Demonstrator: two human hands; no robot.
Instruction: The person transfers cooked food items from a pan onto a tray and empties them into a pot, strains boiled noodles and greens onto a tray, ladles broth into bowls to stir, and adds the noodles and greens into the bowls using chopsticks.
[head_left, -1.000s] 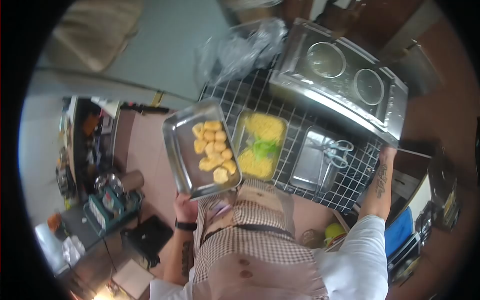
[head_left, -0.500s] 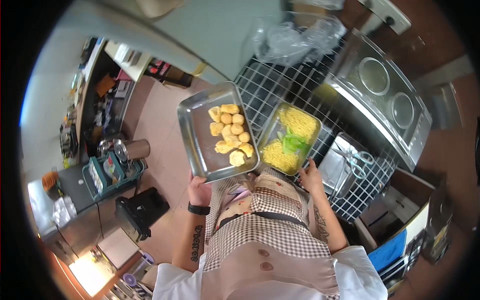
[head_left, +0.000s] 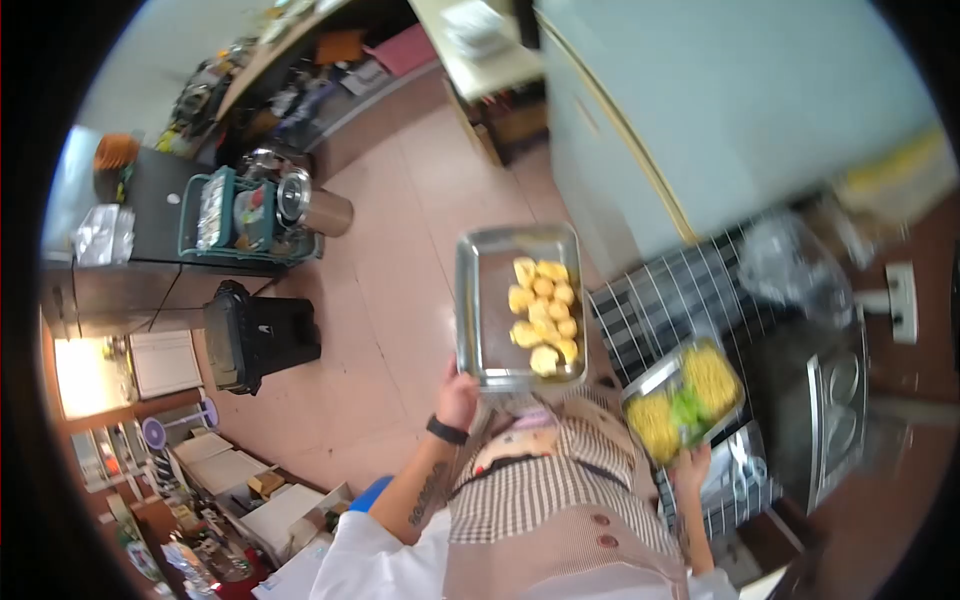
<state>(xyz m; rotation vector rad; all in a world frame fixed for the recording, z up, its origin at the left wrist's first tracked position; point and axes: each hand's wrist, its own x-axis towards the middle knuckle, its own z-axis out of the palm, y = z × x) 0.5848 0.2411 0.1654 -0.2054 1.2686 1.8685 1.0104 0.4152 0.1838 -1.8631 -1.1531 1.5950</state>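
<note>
My left hand is closed on the near left corner of a large metal tray. Pale yellow balls and puffy chunks lie toward the tray's right side. At the lower right, my right hand grips the near edge of a smaller metal tray. It contains two portions of yellow noodles with green lettuce leaves between them. The small tray is over a wire grid rack; whether it rests there I cannot tell. The right fingers are partly hidden by its edge.
Scissors lie beside the small tray on the wire rack. Behind are a clear plastic bag and a pale refrigerator. A two-burner stove stands right. Leftward are a black bin and a teal dish rack.
My view has turned left, bringing more floor and refrigerator into sight. The two trays are farther apart, each still in the same hand.
</note>
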